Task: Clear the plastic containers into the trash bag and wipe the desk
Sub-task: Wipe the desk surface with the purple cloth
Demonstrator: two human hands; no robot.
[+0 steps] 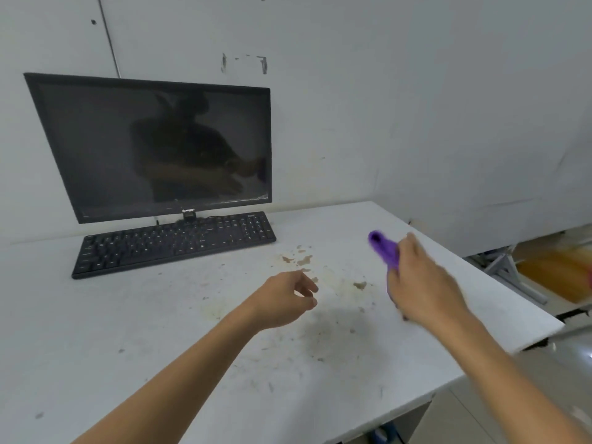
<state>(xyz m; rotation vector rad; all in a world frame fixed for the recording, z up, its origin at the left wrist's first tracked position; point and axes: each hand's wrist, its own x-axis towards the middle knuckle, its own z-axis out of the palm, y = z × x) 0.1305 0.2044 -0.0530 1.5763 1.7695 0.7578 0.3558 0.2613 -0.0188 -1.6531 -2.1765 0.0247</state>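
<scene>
- Purple cloth (382,248) is sticking out past the fingers of the right hand (423,283), well to the right of the keyboard (173,243) and about level with its near edge. The cloth is blurring, so I cannot tell whether its free end is touching the surface.
- The right hand is gripping the cloth, its fingers curling round it and its back facing the camera. The bare forearm is reaching in from the lower right.
- The left hand (285,299) is hovering in front of the keyboard's right end, nearer the camera. It is holding nothing, and its fingers are hanging loosely curled with the thumb close to the fingertips.
- The white desk (128,331) is carrying the black keyboard. It is showing brown stains (304,261) just in front of and to the right of the keyboard's right end, between the two hands. Fainter smears and specks are spreading from there toward the camera.
- A black monitor (153,145) is standing right behind the keyboard, its dark screen reflecting a dim shape of the person and a touch of purple.
- A pale wall (352,107) is rising behind the keyboard and monitor.
- Far to the right of the keyboard, beyond the desk's edge, a grey metal frame (503,267) and a blurry orange-yellow thing (551,270) are sitting lower down. What the latter is I cannot tell.
</scene>
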